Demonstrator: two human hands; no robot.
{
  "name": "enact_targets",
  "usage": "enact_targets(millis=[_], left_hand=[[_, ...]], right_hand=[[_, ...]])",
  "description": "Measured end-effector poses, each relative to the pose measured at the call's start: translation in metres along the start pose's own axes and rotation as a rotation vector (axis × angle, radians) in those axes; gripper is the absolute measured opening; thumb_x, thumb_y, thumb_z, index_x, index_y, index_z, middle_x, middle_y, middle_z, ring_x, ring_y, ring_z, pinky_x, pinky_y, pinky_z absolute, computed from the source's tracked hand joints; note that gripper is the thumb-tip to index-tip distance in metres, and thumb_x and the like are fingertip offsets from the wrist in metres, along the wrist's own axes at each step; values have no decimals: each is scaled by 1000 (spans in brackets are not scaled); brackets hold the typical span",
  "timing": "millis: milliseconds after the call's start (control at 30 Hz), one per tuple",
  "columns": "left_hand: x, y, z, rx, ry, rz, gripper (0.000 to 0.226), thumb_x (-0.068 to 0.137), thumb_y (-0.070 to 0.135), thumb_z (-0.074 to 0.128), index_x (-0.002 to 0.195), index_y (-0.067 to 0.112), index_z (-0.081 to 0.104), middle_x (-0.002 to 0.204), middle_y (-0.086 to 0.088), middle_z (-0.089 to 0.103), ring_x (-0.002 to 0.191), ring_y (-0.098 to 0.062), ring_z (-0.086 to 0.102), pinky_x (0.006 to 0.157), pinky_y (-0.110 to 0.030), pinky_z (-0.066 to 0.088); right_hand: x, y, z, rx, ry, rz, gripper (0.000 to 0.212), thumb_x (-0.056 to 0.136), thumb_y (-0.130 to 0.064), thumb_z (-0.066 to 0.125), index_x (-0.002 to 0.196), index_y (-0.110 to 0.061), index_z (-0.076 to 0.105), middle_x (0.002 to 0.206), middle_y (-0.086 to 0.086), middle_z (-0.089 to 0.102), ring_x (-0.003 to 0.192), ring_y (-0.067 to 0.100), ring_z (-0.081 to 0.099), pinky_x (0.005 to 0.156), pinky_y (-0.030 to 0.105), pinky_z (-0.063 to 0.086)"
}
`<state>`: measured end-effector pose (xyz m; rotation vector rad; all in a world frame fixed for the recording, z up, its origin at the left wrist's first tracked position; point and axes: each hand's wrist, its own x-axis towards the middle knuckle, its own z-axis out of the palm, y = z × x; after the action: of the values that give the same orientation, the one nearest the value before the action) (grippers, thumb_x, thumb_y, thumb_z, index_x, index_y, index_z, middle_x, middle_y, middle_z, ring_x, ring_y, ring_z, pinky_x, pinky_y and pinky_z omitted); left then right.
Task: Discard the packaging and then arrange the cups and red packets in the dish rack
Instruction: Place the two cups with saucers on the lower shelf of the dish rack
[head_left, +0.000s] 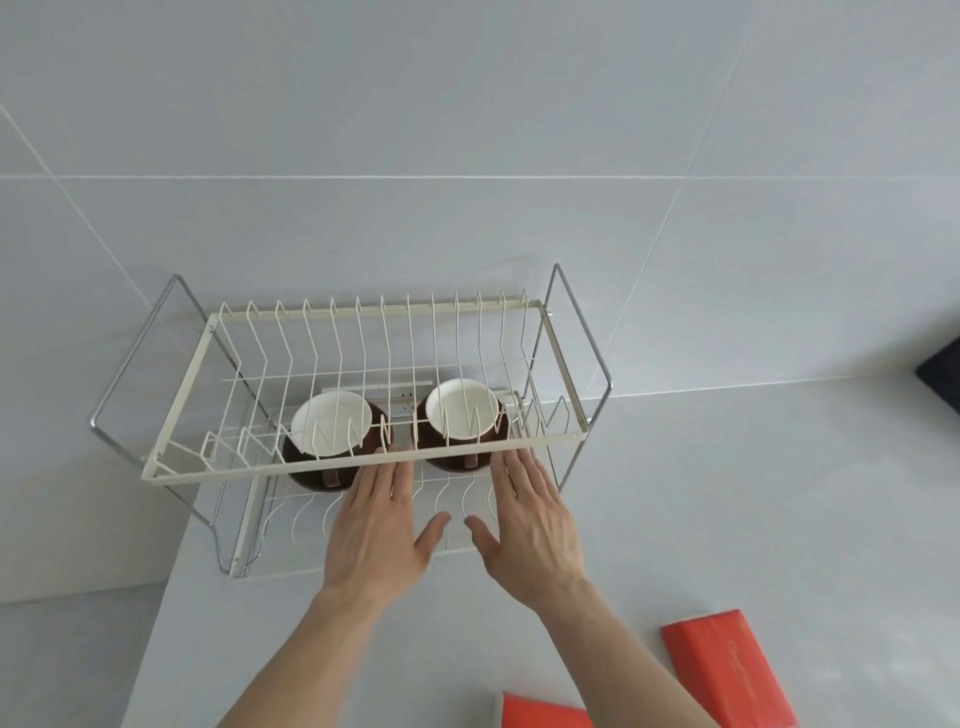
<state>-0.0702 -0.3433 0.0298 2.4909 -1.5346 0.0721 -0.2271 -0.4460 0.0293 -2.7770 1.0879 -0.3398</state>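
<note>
Cups (332, 422) (462, 407) sit in the dish rack (343, 464); both hands (376, 525) (530, 519) spread, holding nothing. Next, likely: red packets (727, 667) (545, 713) at 5 o'clock.

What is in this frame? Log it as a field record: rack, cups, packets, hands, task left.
rack: white wire dish rack, two tiers, on grey counter
cups: left cup and right cup, brown, white inside, on lower tier
packets: near red packet and far red packet, on the counter, outside rack
hands: left hand and right hand, open, empty, at rack front
task left: packets not yet racked
</note>
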Motion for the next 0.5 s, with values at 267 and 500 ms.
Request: enact_targets(millis=[267,500], left_hand=[[-35,26,-2,-26,-59,39,88,92,65,37,156,7,23,163,-9,28,152,-23,21,125,-37,18],[-61,56,1,-34,-74,120,89,90,67,28,156,7,24,163,-8,30,152,-22,22,122,-33,4]], right_hand=[[-55,10,-7,-2,2,57,79,94,-52,48,153,-5,26,162,12,24,151,25,17,123,39,20],[-99,38,-14,-22,9,168,80,94,-52,49,154,-5,24,162,12,22,151,26,17,123,36,12]])
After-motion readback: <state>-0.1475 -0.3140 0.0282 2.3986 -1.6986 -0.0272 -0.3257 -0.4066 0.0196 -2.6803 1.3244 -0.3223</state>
